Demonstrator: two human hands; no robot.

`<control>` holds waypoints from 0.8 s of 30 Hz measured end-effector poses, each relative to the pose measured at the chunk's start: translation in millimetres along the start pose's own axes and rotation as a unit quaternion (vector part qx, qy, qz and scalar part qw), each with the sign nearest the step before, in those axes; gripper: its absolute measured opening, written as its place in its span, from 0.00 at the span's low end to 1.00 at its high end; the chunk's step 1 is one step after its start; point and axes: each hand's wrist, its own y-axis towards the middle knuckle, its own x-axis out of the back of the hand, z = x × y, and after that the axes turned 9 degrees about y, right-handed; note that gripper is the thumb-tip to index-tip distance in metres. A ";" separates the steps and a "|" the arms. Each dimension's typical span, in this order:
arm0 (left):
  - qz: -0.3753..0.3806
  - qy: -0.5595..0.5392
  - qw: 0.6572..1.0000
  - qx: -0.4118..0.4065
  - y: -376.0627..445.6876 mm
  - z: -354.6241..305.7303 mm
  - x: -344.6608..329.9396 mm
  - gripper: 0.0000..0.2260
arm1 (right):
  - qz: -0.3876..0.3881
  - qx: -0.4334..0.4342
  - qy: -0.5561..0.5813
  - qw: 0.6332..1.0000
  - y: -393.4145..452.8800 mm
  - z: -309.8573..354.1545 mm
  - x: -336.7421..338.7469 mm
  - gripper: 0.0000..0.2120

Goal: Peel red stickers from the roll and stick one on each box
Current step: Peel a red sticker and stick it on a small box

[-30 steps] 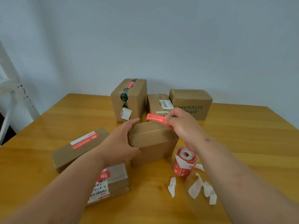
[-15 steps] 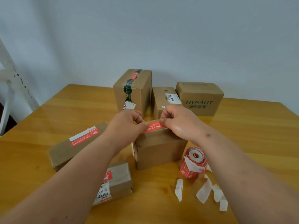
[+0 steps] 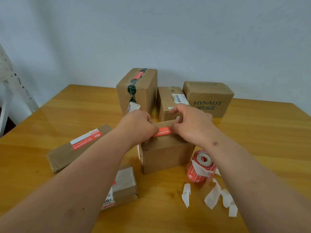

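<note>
- While it sits on the counter (image 3: 252, 135), the middle box (image 3: 165, 155) has a red sticker (image 3: 162, 132) on its top.
- The left hand (image 3: 137, 126) and right hand (image 3: 191, 126) each pinch one end of the sticker, fingers curled.
- The sticker roll (image 3: 201, 167) stands just right of this box.

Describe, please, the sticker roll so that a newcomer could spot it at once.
Start at the wooden table and find the brown box in the middle, under both hands. Just right of that box stands the sticker roll, a small red cylinder with a pale hollow core. Unlike the cardboard boxes around it, it is round and red, with white backing scraps lying in front.
</note>
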 end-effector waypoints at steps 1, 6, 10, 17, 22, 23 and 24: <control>0.001 -0.006 1.000 0.003 0.8 -0.2 -0.8 0.08 | 0.002 -0.001 0.002 1.000 -0.7 -0.2 0.7 0.14; 0.001 -0.028 0.999 0.015 0.9 -0.4 -3.2 0.07 | 0.005 0.009 0.007 1.000 -1.1 -2.3 0.2 0.10; -0.003 -0.024 1.000 0.015 1.3 -0.3 -4.4 0.08 | 0.015 0.024 -0.006 1.000 -0.1 -4.4 -3.3 0.09; -0.014 -0.015 1.000 0.016 -0.9 -1.8 -7.1 0.08 | 0.011 0.050 -0.007 0.999 1.1 -9.2 -9.9 0.09; -0.022 0.021 0.999 0.017 -2.3 -4.6 -8.0 0.10 | -0.002 0.074 -0.049 0.996 -2.1 -6.4 -9.6 0.11; -0.025 0.030 0.999 0.016 -2.9 -5.0 -8.0 0.09 | -0.008 0.081 -0.059 0.995 -3.1 -5.2 -9.3 0.12; -0.029 0.041 0.999 0.013 -3.5 -5.2 -8.0 0.09 | -0.015 0.088 -0.069 0.994 -3.7 -4.2 -8.7 0.12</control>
